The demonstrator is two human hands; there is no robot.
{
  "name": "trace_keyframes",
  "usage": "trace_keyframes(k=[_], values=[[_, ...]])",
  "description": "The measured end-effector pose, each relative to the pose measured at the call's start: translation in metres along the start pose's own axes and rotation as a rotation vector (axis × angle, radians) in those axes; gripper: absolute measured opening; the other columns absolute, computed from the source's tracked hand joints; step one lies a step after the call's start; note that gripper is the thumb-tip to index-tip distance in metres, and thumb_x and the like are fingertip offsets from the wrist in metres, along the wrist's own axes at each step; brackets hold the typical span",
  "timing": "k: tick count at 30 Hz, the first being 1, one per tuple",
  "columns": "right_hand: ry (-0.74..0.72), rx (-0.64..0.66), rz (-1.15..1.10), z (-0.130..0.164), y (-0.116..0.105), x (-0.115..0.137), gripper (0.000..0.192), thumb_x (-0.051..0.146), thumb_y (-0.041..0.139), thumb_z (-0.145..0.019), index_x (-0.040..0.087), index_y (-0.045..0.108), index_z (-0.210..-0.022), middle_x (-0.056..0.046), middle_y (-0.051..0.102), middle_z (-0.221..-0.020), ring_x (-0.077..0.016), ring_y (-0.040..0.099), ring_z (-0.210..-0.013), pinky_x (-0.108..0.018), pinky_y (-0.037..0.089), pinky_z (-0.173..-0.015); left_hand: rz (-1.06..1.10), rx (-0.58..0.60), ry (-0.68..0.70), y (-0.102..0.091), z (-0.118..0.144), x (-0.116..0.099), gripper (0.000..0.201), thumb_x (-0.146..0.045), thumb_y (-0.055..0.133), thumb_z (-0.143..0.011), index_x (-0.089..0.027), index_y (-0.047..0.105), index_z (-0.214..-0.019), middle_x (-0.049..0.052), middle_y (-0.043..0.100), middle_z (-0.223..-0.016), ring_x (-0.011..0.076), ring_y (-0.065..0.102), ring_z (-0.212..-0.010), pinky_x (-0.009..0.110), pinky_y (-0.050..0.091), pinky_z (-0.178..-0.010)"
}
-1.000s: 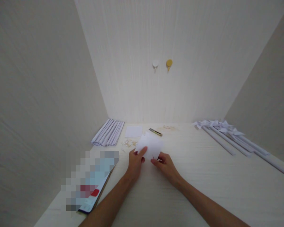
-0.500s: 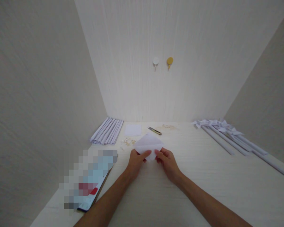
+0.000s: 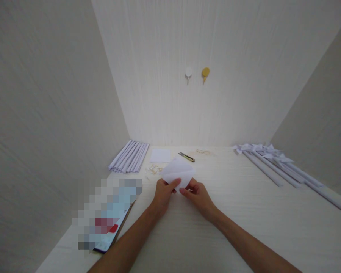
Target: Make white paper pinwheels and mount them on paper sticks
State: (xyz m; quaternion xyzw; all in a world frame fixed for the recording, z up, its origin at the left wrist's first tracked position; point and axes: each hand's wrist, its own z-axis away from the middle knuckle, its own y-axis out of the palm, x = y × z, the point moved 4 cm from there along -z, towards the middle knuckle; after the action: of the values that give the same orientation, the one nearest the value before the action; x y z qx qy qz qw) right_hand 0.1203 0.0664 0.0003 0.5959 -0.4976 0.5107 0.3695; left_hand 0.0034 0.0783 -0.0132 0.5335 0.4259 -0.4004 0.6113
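A folded white paper sheet (image 3: 178,171) is held just above the pale table (image 3: 244,212) in the middle of the view. My left hand (image 3: 163,194) pinches its near left edge with thumb and fingers. My right hand (image 3: 197,195) grips the near right edge, thumb close to the left thumb. The paper's far corners point away from me, with a crease across it.
A bundle of rolled white paper sticks (image 3: 130,157) lies at the back left, with a small white paper square (image 3: 160,155), small snips (image 3: 186,156) and scattered pale bits (image 3: 154,170) behind the hands. Finished paper pinwheels (image 3: 275,161) lie at the right. A blurred booklet (image 3: 108,212) rests near left. Two hooks (image 3: 197,73) hang on the wall.
The paper went from a jagged multi-pointed shape to a flatter folded one. My right hand shifted its grip a little leftward along the near edge; both hands stay on the paper.
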Motion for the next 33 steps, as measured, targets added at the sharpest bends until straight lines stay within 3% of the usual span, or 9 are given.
trace_keyframes(k=[11, 21, 26, 33], values=[[-0.044, -0.041, 0.010, 0.0036, -0.0006, 0.0064, 0.012, 0.022, 0.062, -0.061, 0.018, 0.059, -0.051, -0.005, 0.052, -0.093, -0.0181, 0.051, -0.084, -0.022, 0.041, -0.053, -0.023, 0.009, 0.019, 0.0030, 0.0025, -0.0010, 0.022, -0.027, 0.070, -0.048, -0.010, 0.061, -0.060, 0.001, 0.058, -0.053, 0.0082, 0.045, -0.046, 0.020, 0.031, -0.041], [-0.031, -0.001, 0.034, 0.0052, 0.0023, 0.0090, 0.013, 0.027, 0.063, -0.060, 0.016, 0.059, -0.055, -0.005, 0.049, -0.089, -0.0141, 0.050, -0.072, -0.019, 0.036, -0.045, 0.008, -0.028, 0.002, 0.0019, 0.0027, -0.0023, 0.023, -0.027, 0.070, -0.049, -0.010, 0.061, -0.062, 0.002, 0.058, -0.056, 0.0091, 0.046, -0.047, 0.021, 0.033, -0.043], [-0.008, -0.044, 0.041, 0.0031, 0.0006, 0.0042, 0.019, 0.025, 0.064, -0.060, 0.016, 0.054, -0.047, -0.004, 0.050, -0.086, -0.0150, 0.051, -0.075, -0.020, 0.038, -0.047, 0.004, -0.029, -0.004, 0.0030, 0.0029, -0.0027, 0.025, -0.027, 0.071, -0.047, -0.010, 0.061, -0.062, 0.002, 0.058, -0.055, 0.0090, 0.045, -0.046, 0.021, 0.032, -0.042], [-0.063, -0.023, 0.011, 0.0038, 0.0005, 0.0052, 0.016, 0.027, 0.063, -0.061, 0.018, 0.057, -0.050, -0.005, 0.050, -0.088, -0.0156, 0.050, -0.076, -0.021, 0.040, -0.049, -0.007, -0.007, 0.014, 0.0051, 0.0048, -0.0039, 0.023, -0.028, 0.071, -0.046, -0.010, 0.060, -0.057, 0.000, 0.056, -0.049, 0.0075, 0.042, -0.044, 0.020, 0.030, -0.040]])
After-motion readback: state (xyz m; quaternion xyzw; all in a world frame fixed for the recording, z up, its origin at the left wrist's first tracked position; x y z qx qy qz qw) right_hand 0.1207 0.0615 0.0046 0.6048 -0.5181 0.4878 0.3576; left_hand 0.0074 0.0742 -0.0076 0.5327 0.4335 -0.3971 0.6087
